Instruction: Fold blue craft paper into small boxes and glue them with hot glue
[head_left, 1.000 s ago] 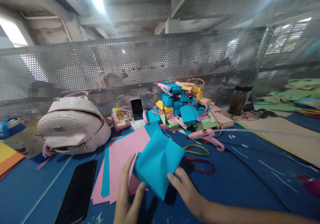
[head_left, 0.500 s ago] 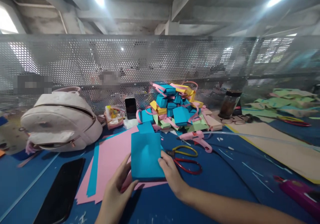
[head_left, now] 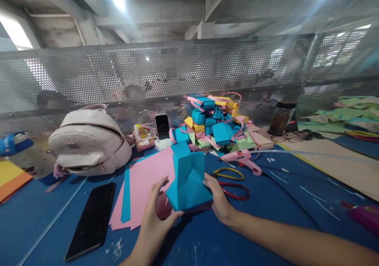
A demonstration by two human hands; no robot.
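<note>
A blue folded-paper bag [head_left: 189, 185] stands in front of me, its base spread wide and its upper walls narrower and creased inward. My right hand [head_left: 221, 202] grips its right side, thumb on the near face. On the left, my left hand [head_left: 158, 214] is spread with fingers and thumb apart; the thumb tip is at the bag's lower left corner, and I cannot tell whether it touches. Pink paper sheets [head_left: 149, 175] and a blue sheet [head_left: 126, 197] lie behind the left hand. Scissors with yellow and red handles [head_left: 235, 191] are partly hidden behind my right hand.
A pile of small coloured paper bags [head_left: 222, 133] stands behind. A pink glue gun [head_left: 244, 160] with its cord lies to the right. Leftward are a black phone [head_left: 91, 220] and white backpack [head_left: 91, 143]. A purple tool [head_left: 364, 218] sits far right, below a jar [head_left: 281, 119].
The bag's flat front has become creased and its base flared out. My left hand's fingers have come away from its side. The whole view has turned slightly left.
</note>
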